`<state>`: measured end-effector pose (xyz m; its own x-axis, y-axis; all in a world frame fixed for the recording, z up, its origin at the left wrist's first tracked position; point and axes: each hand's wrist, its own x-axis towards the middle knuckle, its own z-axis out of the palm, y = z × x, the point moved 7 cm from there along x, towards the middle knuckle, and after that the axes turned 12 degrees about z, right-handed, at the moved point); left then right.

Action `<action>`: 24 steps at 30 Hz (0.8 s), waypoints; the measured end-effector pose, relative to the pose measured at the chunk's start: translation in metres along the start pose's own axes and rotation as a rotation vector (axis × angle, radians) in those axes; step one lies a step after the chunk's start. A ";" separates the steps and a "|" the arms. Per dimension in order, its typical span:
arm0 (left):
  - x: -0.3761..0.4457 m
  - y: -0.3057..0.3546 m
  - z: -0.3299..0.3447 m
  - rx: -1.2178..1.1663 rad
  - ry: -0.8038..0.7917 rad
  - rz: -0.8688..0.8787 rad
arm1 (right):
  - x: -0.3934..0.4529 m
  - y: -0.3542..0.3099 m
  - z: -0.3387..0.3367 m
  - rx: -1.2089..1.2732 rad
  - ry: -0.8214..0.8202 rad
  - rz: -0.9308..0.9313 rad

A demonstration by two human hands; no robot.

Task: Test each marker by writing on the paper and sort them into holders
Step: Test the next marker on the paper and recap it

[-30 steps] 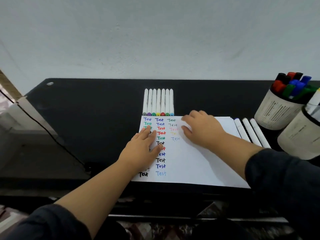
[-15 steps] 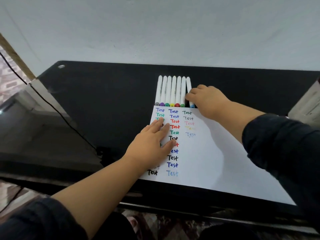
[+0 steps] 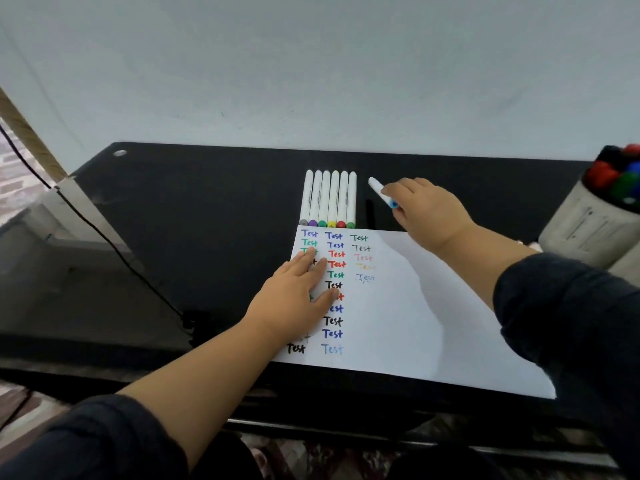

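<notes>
The left hand (image 3: 297, 299) stays flat on the paper (image 3: 398, 317), fingers straight. Above it, 6 markers (image 3: 329, 199) remain in the row, long axes running away from the person; 0.5 s ago there were 7. The right hand (image 3: 427, 211) now pinches the blue marker (image 3: 381, 191), lifted right of the row, white end pointing up-left. A holder (image 3: 588, 226) stands far right.

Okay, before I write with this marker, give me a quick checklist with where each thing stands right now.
1. Marker in hand: ok, the right hand grips the blue-capped marker.
2. Cap off: not ok, the blue cap looks still on.
3. Paper held steady: ok, the left hand rests flat on the paper.
4. Free writing space: ok, blank area lies below the third column.
5. Ink works: cannot tell, untested.
6. Holder within view: ok, a holder stands at right.
</notes>
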<state>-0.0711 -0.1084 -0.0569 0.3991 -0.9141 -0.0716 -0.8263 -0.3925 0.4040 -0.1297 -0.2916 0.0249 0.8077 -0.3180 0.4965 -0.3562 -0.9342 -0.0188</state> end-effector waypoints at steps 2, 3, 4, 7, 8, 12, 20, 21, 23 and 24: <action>0.000 0.001 0.001 0.013 -0.022 -0.007 | -0.009 -0.002 -0.015 0.109 0.021 0.091; -0.001 0.003 0.000 0.040 -0.038 -0.005 | -0.016 -0.002 -0.023 0.149 0.030 0.146; -0.001 0.004 0.000 0.075 -0.060 -0.001 | -0.022 -0.005 -0.030 0.183 0.033 0.183; -0.001 0.013 -0.003 0.191 -0.144 0.012 | -0.045 -0.018 -0.049 0.283 0.055 0.251; -0.002 0.016 -0.005 0.215 -0.157 0.010 | -0.053 -0.022 -0.055 0.328 0.053 0.296; -0.002 0.019 -0.016 0.161 -0.102 -0.045 | -0.082 -0.037 -0.068 0.600 0.000 0.517; -0.037 0.031 -0.032 -0.187 0.234 -0.001 | -0.119 -0.068 -0.071 1.076 0.087 0.727; -0.041 0.029 -0.032 -0.237 0.267 -0.012 | -0.121 -0.068 -0.069 1.116 0.104 0.756; -0.049 0.025 -0.032 -0.307 0.309 -0.027 | -0.124 -0.069 -0.062 1.202 0.115 0.834; -0.051 0.023 -0.032 -0.324 0.318 -0.032 | -0.125 -0.069 -0.058 1.246 0.114 0.878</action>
<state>-0.0980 -0.0675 -0.0145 0.5668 -0.8052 0.1745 -0.6645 -0.3215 0.6746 -0.2334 -0.1779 0.0146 0.4986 -0.8669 0.0007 -0.0310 -0.0187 -0.9993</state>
